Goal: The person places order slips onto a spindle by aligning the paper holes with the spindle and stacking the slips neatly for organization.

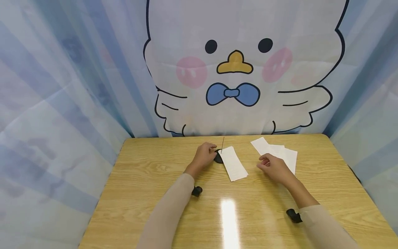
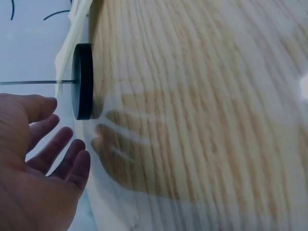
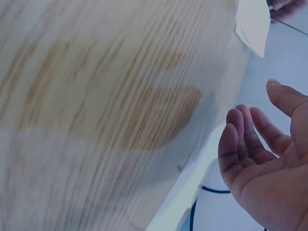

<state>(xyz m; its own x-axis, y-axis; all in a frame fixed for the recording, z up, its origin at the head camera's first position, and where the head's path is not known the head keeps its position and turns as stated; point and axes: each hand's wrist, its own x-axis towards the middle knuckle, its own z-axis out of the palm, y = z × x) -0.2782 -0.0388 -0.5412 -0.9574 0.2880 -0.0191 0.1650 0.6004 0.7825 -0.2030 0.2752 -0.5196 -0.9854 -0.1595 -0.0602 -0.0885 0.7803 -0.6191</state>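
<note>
A paper spike with a round black base (image 1: 218, 158) and a thin upright metal rod (image 2: 36, 82) stands near the back of the table. White paper slips (image 1: 234, 165) are pierced on its rod and spread out to the right, close over the tabletop. My left hand (image 1: 203, 155) is just left of the spike, its fingers loosely bent and holding nothing; in the left wrist view the thumb is close to the rod. Between the spike and some loose white papers (image 1: 289, 159) hovers my right hand (image 3: 264, 154), relaxed, with nothing in the palm. It partly covers those papers in the head view.
The wooden table (image 1: 149, 173) ends at a curtain (image 1: 93, 86) with a cartoon print behind it. More curtain hangs along both sides. Black wrist cameras (image 1: 293, 215) sit at both sleeves. Light glares off the front middle of the table.
</note>
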